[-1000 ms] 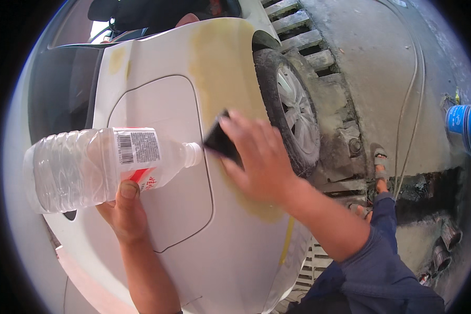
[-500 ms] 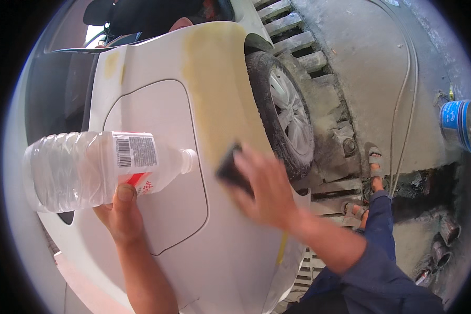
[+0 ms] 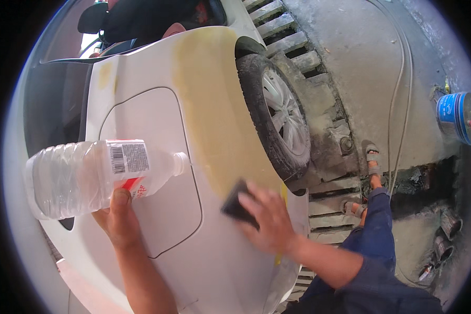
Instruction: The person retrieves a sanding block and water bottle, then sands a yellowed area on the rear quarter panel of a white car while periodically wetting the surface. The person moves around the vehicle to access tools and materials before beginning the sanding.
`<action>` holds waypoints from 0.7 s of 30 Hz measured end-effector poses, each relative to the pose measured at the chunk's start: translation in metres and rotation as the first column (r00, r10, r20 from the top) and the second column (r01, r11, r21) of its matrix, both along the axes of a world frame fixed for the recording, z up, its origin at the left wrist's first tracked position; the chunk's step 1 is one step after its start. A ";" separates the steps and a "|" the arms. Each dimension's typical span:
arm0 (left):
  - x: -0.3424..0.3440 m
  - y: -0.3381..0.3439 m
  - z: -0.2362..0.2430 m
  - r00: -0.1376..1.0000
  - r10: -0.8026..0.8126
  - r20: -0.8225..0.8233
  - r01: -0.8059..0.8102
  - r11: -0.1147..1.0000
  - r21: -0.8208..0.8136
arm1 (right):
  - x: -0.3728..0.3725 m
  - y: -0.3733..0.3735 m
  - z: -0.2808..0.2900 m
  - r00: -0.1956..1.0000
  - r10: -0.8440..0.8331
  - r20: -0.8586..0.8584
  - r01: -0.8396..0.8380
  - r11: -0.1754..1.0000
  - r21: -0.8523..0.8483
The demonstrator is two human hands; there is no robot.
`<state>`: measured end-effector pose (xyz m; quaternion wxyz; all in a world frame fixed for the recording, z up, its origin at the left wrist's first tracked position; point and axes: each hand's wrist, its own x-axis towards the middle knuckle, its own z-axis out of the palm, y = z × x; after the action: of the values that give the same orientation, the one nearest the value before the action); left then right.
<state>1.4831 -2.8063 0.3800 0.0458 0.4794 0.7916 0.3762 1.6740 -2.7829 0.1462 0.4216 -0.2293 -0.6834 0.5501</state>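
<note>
My left hand point(image 3: 119, 220) is closed round a large clear plastic bottle point(image 3: 70, 178), held on its side with the neck pointing right over the fuel flap point(image 3: 141, 120) of a white car. A label with a red patch wraps the bottle. My right hand point(image 3: 269, 220), slightly blurred, grips a dark sanding block point(image 3: 240, 205) against the car's rear side panel point(image 3: 235, 267). The block lies at the lower end of a yellowish filler patch point(image 3: 209, 104) that runs along the wheel arch. Its underside is hidden.
The car's rear wheel point(image 3: 277, 115) is right of the patch. Beyond it, a slatted floor grate point(image 3: 293, 42) runs along the concrete. A hose point(image 3: 403, 78) and a blue-labelled bucket point(image 3: 458, 118) are at the right. My sandalled feet point(image 3: 372, 159) stand near the grate.
My right hand has moved the sanding block down along the panel, off the middle of the patch. The bottle is slightly lower in view, still in my left hand.
</note>
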 end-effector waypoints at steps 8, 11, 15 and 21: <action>-0.005 0.005 -0.007 0.999 -0.028 0.039 0.027 1.000 0.014 | -0.086 0.114 -0.001 0.986 -0.147 0.082 0.154 0.985 -0.075; -0.013 -0.005 -0.004 1.000 -0.012 0.014 0.012 0.999 0.035 | -0.055 0.045 -0.005 0.991 -0.114 0.074 0.113 0.993 0.016; -0.009 -0.001 -0.001 1.000 -0.018 -0.003 0.018 1.000 0.009 | 0.006 -0.020 -0.007 1.000 -0.012 0.013 0.012 1.000 -0.017; -0.007 0.006 -0.009 1.000 -0.002 0.004 0.002 1.000 0.026 | -0.089 0.112 -0.010 0.978 -0.195 0.075 0.196 0.981 -0.006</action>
<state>1.4765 -2.8007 0.3715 0.0416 0.4802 0.7860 0.3872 1.5849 -2.6710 0.1361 0.4466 -0.3183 -0.6688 0.5019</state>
